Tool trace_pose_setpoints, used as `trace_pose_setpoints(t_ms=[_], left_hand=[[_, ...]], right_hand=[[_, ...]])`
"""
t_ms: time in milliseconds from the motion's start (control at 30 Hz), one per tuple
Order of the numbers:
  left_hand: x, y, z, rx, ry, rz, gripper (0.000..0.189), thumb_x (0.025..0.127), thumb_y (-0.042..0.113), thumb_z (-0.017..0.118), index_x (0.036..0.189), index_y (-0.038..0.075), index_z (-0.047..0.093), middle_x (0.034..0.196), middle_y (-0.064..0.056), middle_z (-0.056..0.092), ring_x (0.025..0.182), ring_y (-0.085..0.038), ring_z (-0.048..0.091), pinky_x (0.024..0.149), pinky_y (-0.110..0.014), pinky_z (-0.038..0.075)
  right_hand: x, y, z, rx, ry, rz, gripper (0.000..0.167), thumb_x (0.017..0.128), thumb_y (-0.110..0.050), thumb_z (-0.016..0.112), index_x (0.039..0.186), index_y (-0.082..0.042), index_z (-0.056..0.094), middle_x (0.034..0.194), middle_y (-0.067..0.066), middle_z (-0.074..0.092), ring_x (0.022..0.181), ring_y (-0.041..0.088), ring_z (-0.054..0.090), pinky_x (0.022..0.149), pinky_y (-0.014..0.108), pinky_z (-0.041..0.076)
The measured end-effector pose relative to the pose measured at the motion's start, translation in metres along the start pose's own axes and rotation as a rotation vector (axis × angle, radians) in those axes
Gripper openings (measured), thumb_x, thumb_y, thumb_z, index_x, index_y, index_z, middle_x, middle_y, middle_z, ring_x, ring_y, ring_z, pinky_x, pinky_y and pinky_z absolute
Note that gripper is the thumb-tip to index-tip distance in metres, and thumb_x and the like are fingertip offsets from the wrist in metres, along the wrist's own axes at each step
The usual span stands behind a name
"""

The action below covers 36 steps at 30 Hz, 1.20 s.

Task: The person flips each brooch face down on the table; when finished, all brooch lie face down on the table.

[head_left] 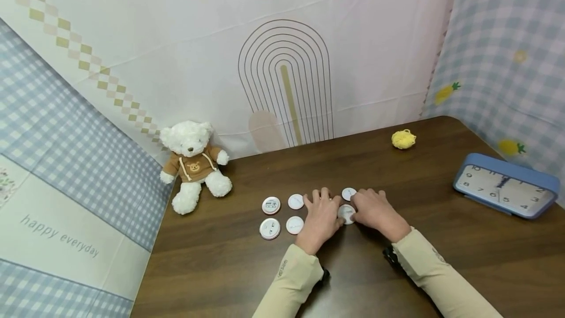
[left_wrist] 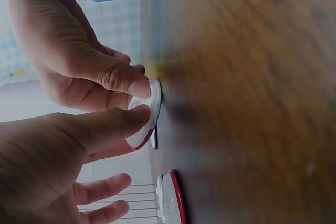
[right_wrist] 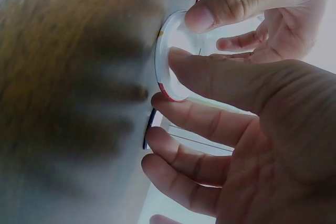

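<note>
A round button badge [head_left: 346, 214], its white back facing up, lies between my two hands. My left hand [head_left: 320, 217] pinches its left edge, thumb on the back. From the other side my right hand [head_left: 375, 210] grips the same badge, with the thumb [right_wrist: 199, 18] of my left hand opposite it in the right wrist view. The badge [left_wrist: 143, 129] is tilted in the left wrist view, with red on part of its rim. Just behind it lies a smaller badge [head_left: 348, 194]. To the left of my left hand are two white-backed badges, one far [head_left: 296, 201] and one near [head_left: 294, 225].
Two thicker round badges [head_left: 270, 228] lie further left on the brown table [head_left: 212, 259]. A white teddy bear [head_left: 192, 166] in a brown hoodie sits at the back left. A yellow ball of yarn [head_left: 403, 139] and a blue clock [head_left: 505, 185] stand on the right.
</note>
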<state>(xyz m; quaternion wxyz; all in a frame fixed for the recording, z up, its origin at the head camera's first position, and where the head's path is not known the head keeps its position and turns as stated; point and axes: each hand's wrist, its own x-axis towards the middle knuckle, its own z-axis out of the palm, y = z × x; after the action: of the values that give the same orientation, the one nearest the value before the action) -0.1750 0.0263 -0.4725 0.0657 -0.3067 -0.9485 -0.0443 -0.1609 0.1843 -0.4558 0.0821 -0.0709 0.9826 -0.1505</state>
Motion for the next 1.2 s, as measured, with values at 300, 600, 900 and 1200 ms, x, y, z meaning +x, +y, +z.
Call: trace_pose_setpoints(t_ms=[300,600,900,1200], left_hand=[[0.0,0.0016,0.0006,0.012,-0.055,-0.004,0.032,0.086,0.038,0.08,0.115,0.025,0.076,0.114,-0.008,0.058,0.109,-0.031,0.048,0.096,-0.064,0.036],[-0.0014,0.0019,-0.0021,0.001,-0.067,-0.006,0.03,0.086,0.036,0.079,0.113,0.025,0.076,0.113,-0.007,0.057,0.109,-0.031,0.048,0.095,-0.064,0.035],[-0.0003,-0.0022,-0.0046,0.004,-0.101,-0.015,0.026,0.088,0.039,0.076,0.108,0.022,0.074,0.118,-0.008,0.058,0.11,-0.032,0.049,0.096,-0.064,0.034],[-0.0015,-0.0074,-0.007,-0.041,-0.141,-0.029,0.025,0.093,0.043,0.071,0.106,0.022,0.067,0.122,-0.008,0.054,0.11,-0.03,0.048,0.096,-0.061,0.033]], right_hand=[[-0.0002,0.0009,0.0009,0.004,0.02,-0.01,0.016,0.08,-0.015,0.084,0.081,-0.013,0.068,0.082,0.004,0.057,0.081,0.03,0.055,0.076,0.055,0.038],[0.0006,0.002,0.0012,0.01,0.013,-0.018,0.016,0.081,-0.019,0.085,0.082,-0.016,0.069,0.083,0.004,0.057,0.082,0.03,0.053,0.076,0.053,0.037],[0.0024,0.0054,-0.0017,0.018,0.007,-0.078,0.015,0.085,-0.02,0.083,0.093,-0.013,0.072,0.09,0.003,0.057,0.086,0.03,0.051,0.082,0.059,0.032],[0.0014,0.0015,-0.0062,0.059,0.07,-0.116,0.013,0.09,-0.025,0.077,0.095,-0.013,0.074,0.09,0.002,0.058,0.086,0.029,0.051,0.084,0.064,0.031]])
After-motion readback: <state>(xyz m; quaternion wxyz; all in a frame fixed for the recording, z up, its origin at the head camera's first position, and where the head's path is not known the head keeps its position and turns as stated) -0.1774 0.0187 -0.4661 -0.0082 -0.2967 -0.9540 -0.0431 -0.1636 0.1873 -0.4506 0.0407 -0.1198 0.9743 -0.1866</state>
